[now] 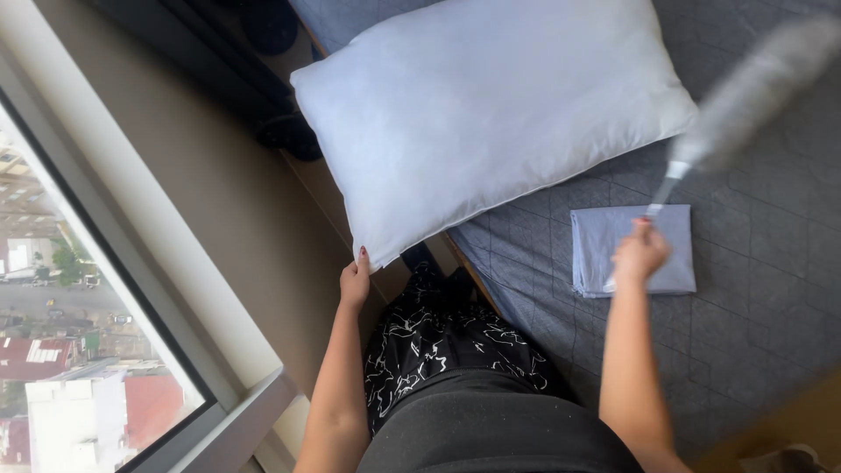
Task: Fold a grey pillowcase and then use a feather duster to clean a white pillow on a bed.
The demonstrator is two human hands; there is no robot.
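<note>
Beside the tall window (pixel 88 289), the grey quilted mattress (pixel 771 289) carried a white pillow (pixel 491 114) and folded sheet (pixel 596 245). My left hand (pixel 355 282) pinched the pillow's corner; my right hand (pixel 639 254) gripped a blurred duster (pixel 753 88). I judged dusting underway; lifting the pillow seemed needed.

Both forearms are bare, with no sleeves, watch or bracelets showing. The left hand (pixel 355 282), left of centre in the frame, has dark red polish on its nails. The right hand (pixel 639 252), at centre right, is blurred, so its nails cannot be made out. At bottom centre, a black top (pixel 491 434) sits above black trousers (pixel 438 337) patterned with thin white scribbled lines.
</note>
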